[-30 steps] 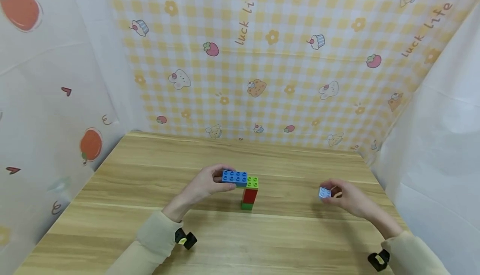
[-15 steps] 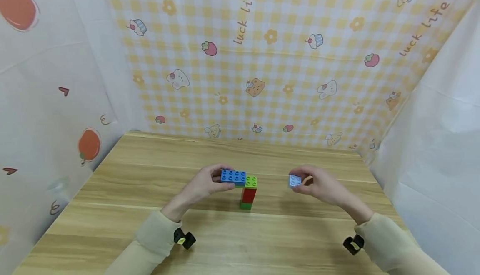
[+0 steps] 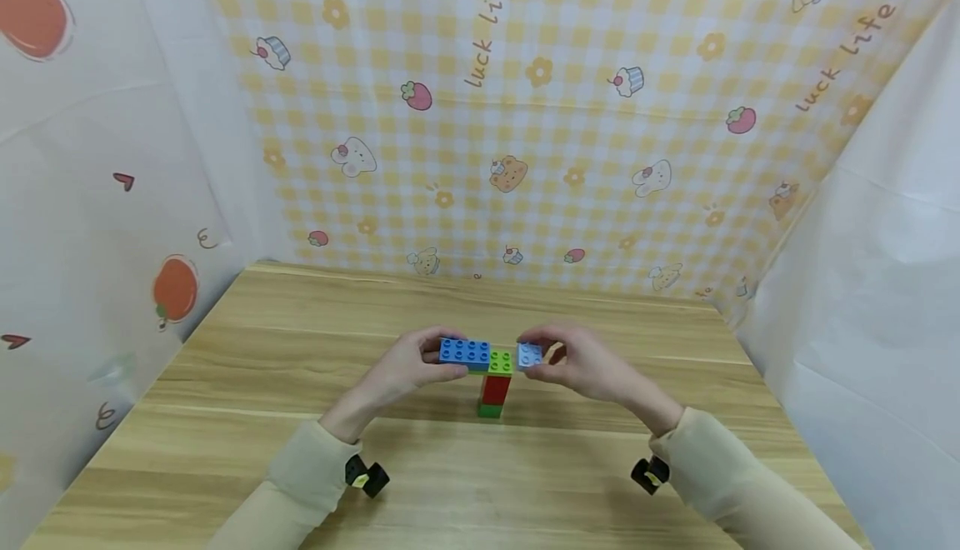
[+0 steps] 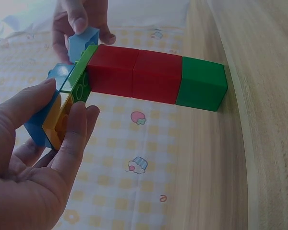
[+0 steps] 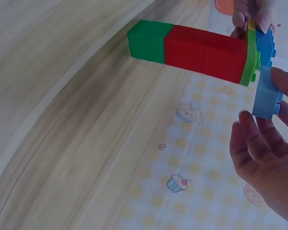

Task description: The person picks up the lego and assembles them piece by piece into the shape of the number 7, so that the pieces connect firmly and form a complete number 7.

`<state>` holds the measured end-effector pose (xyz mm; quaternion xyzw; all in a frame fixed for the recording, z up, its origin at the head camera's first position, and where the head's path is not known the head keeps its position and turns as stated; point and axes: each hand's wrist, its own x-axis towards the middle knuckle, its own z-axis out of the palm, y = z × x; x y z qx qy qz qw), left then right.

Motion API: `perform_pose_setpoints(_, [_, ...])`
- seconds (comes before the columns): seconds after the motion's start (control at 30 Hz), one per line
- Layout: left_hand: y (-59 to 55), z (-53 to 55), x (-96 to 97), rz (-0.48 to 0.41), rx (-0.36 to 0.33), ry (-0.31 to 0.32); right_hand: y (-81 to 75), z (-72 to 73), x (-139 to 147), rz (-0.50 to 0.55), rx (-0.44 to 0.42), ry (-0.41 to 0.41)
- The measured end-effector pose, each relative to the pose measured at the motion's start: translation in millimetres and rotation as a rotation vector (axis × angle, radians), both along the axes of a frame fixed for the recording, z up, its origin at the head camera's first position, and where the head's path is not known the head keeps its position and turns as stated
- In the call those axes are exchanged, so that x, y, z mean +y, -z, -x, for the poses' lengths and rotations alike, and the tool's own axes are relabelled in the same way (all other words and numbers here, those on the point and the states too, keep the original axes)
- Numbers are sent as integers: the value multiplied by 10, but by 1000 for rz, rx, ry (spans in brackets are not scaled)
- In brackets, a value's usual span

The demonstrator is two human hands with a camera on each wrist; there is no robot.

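A tower of toy building blocks stands upright on the table: a green brick (image 4: 201, 84) at the bottom, red bricks (image 4: 156, 76) above, then a flat lime-green brick (image 3: 500, 362) on top. A blue brick (image 3: 465, 352) with two rows of studs lies on the lime-green one and juts out left, with an orange brick (image 4: 57, 122) under its overhang. My left hand (image 3: 408, 367) pinches this overhanging end between thumb and fingers. My right hand (image 3: 588, 364) pinches a small light-blue brick (image 3: 528, 355) just right of the tower top, beside the bare lime-green studs.
The wooden table (image 3: 495, 483) runs back to a yellow-checked cloth (image 3: 540, 133). White cloth hangs at the left (image 3: 97, 167) and right (image 3: 877, 258) sides. Each wrist wears a small black camera, the left camera (image 3: 367, 477) and the right camera (image 3: 650, 475).
My right hand has carried the light-blue brick leftward from the right side of the table, up close to the tower top. The left hand has kept its grip in place.
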<state>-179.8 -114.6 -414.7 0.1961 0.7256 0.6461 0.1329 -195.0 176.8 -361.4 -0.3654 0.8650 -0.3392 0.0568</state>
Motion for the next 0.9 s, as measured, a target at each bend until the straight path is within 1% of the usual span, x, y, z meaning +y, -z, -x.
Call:
perform_pose_setpoints(0.23, [4, 1, -2, -5, 0, 4, 22, 17, -150, 8, -17, -14])
perform_pose_setpoints(0.5, [11, 1, -11, -5, -1, 5, 12, 43, -204, 16, -29, -17])
perform_pose_setpoints(0.73, [-4, -6, -8, -2, -3, 2, 10, 54, -267, 3, -44, -25])
perform_pose_setpoints(0.9, [-10, -11, -3, -7, -1, 6, 25, 58, -297, 24, -68, -23])
